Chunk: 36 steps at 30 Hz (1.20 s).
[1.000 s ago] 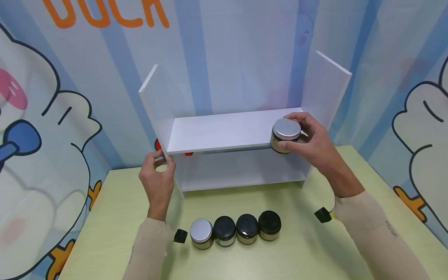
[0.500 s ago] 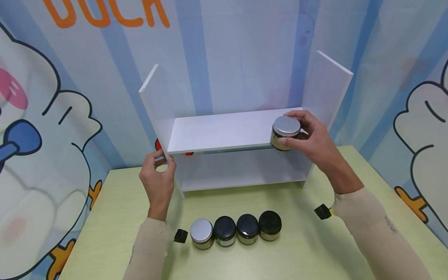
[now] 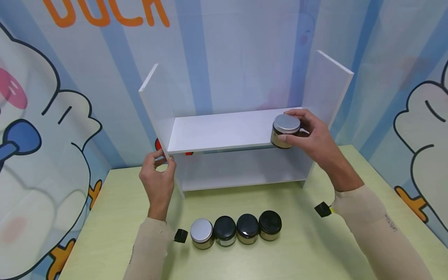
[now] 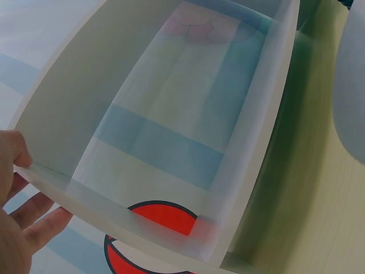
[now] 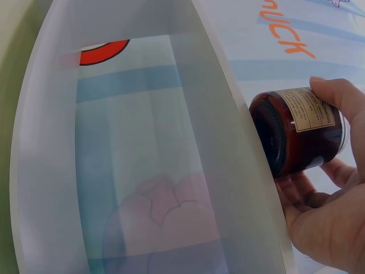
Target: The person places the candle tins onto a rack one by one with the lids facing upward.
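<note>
My right hand grips a brown glass jar with a silver lid, at the front right of the upper shelf board. In the right wrist view the jar shows a cream label, and its base is right at the board's edge. My left hand pinches the left side panel of the white shelf unit near the upper board's front corner. Seen from the left wrist, the thumb and fingers lie on either side of that panel's edge.
On the table in front of the unit stands a row of jars: one silver-lidded jar at the left, then three black-lidded jars. A lower board spans the unit. A printed cloth backdrop hangs behind.
The jar in my right hand has moved slightly up and back over the upper board's front edge. My left hand stays on the side panel.
</note>
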Available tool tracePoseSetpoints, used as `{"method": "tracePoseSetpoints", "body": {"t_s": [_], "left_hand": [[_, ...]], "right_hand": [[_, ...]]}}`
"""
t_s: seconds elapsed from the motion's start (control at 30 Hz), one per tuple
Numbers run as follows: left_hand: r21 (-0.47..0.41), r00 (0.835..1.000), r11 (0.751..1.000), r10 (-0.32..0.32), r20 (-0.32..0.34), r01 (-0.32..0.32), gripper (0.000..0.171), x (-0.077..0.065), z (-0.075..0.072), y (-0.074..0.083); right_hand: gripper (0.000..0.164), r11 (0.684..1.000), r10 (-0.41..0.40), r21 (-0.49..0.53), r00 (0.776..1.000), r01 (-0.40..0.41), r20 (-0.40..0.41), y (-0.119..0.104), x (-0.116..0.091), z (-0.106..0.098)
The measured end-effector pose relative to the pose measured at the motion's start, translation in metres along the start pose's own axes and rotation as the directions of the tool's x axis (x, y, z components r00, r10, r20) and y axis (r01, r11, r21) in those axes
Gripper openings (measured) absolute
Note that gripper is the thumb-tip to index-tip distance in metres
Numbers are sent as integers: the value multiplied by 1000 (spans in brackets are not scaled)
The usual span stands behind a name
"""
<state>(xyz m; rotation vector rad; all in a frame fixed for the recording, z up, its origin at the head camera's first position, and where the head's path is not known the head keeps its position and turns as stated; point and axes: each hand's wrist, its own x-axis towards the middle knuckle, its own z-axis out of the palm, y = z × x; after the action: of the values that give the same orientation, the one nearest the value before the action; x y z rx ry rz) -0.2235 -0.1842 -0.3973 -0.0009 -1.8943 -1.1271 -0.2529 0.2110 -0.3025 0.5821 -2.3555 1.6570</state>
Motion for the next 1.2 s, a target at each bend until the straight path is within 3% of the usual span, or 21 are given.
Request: {"method": "tracePoseSetpoints", "body": {"t_s": [0.33,0.6,1.2], "left_hand": [[-1,1000,1000,15,-7,-15,24,0,0,-2],[-18,999,999,38,-24,-39,23,2,-2,-2],[-14,1000,1000,2,-16,-2,24,2,-3,-4]], "right_hand": [[61,995,85,-58,996,-84,14,-4,-1,-2],[62,993,79,-90,996,-76,34,-4,3,-4],[64,994,77,-80,996,-74,39,-5,9,-4]]}}
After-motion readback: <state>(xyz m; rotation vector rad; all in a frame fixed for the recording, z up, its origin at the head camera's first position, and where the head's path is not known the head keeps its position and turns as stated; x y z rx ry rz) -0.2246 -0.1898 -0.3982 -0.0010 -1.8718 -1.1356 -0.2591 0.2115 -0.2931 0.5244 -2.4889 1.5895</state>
